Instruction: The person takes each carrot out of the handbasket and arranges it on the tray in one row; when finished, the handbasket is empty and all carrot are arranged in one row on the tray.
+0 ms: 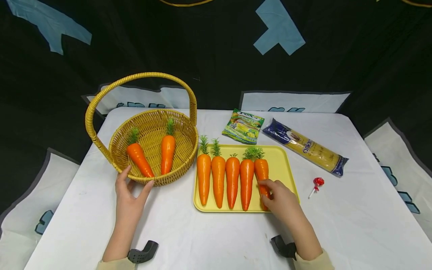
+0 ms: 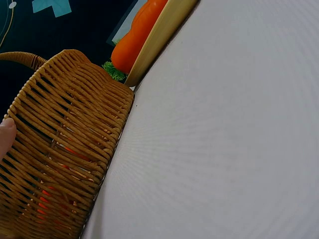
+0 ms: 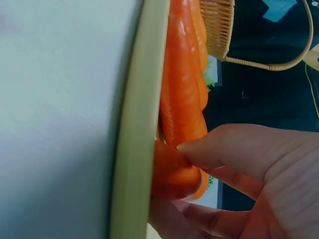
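My left hand (image 1: 129, 204) holds the front rim of a yellow wicker basket (image 1: 182, 165), its thumb and forefinger spread along the edge. In the left wrist view, only a thumb tip shows against the basket's woven side (image 2: 65, 129). Inside the basket lie two orange carrots with green tops, a left carrot (image 1: 140, 159) and a right carrot (image 1: 167, 153). My right hand (image 1: 281, 198) pinches the lower end of the rightmost carrot (image 1: 261, 170) on a yellow tray (image 1: 283, 168). The right wrist view shows thumb and fingers on either side of that carrot's tip (image 3: 174, 172).
More carrots (image 1: 218, 180) lie side by side on the tray, tops pointing away. Behind it is a green packet (image 1: 243, 126). A bag of pasta (image 1: 305, 147) and a red lollipop (image 1: 317, 182) lie to the right on the white table (image 1: 202, 240).
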### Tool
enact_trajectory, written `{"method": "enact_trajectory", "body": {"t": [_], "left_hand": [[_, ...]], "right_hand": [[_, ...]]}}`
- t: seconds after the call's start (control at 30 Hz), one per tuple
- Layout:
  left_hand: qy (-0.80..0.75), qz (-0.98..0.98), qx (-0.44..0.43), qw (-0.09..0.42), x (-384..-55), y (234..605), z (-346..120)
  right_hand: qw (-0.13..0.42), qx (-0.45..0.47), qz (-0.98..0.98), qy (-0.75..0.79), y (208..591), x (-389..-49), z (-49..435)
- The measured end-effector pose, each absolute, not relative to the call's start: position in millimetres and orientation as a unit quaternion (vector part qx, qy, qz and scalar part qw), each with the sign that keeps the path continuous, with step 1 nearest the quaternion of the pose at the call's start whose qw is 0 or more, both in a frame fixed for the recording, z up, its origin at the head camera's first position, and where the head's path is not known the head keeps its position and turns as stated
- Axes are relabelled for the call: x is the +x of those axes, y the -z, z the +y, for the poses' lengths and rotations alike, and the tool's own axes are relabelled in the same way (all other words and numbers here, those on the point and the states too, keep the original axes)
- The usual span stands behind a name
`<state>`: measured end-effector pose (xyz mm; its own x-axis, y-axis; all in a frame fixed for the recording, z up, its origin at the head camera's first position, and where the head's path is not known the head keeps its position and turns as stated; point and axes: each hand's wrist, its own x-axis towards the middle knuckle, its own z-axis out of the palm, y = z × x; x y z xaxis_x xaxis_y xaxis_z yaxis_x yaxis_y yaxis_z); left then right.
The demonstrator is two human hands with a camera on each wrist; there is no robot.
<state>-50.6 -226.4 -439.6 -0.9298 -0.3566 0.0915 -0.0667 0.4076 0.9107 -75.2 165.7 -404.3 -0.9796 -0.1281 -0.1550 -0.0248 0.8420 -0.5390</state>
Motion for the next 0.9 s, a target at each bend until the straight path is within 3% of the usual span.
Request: {"method": "enact_trajectory", "body": {"t": [0.73, 0.9], "left_hand": [[0.528, -0.829, 0.132, 0.127, -51, 440, -227], [0.528, -0.829, 0.132, 0.128, -50, 440, -228]], "right_hand": [[0.087, -0.032, 0.965, 0.244, 401, -71, 162], [0.046, -0.032, 0.969, 0.24, 390, -73, 161]]}}
